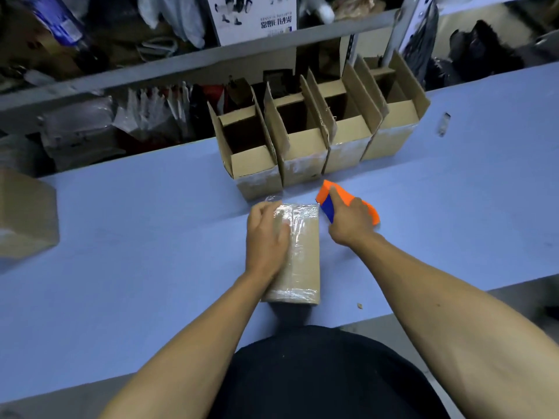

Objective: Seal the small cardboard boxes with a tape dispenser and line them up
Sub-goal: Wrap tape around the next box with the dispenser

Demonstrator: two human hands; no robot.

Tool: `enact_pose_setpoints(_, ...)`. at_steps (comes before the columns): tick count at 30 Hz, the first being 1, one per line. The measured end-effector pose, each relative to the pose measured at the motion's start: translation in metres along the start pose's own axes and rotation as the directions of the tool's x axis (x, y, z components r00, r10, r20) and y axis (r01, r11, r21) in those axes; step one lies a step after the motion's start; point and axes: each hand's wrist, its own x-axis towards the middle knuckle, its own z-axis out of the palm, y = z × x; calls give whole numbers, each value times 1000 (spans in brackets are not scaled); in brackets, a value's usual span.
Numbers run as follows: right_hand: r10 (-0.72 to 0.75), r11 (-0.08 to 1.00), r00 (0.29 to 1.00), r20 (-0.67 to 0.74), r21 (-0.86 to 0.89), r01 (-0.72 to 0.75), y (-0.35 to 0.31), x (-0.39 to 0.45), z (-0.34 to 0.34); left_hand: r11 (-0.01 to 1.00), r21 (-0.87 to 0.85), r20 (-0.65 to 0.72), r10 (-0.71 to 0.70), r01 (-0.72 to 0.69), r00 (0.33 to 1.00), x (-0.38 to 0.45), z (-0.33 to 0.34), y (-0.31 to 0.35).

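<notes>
A small cardboard box [304,255] lies on the blue table [136,237] in front of me, with clear tape along its top and over both ends. My left hand [266,237] rests flat on the box's left side, pressing on the tape. To the right of the box, my right hand [351,223] grips an orange and blue tape dispenser [328,196], which sits just off the box's far right corner. Behind them, several open-topped cardboard boxes [302,143] stand side by side in a row with taped bases and flaps up.
A larger cardboard box [27,213] sits at the table's left edge. Behind the table, grey shelves [181,65] hold bags and packaged goods. A small scrap [443,124] lies at the far right of the table, and a crumb of cardboard [360,305] near the front edge.
</notes>
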Motion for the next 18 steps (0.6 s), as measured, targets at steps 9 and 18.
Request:
enact_pose_setpoints(9,75,947,978,-195,322,-9,-1,-10,11,911,-140,-62,-400,389,914,28,-9,-2)
enact_pose_setpoints(18,133,630,979,-154,776,36,-22,-29,9,878,-86,-17,-473,470,881,49,-9,4)
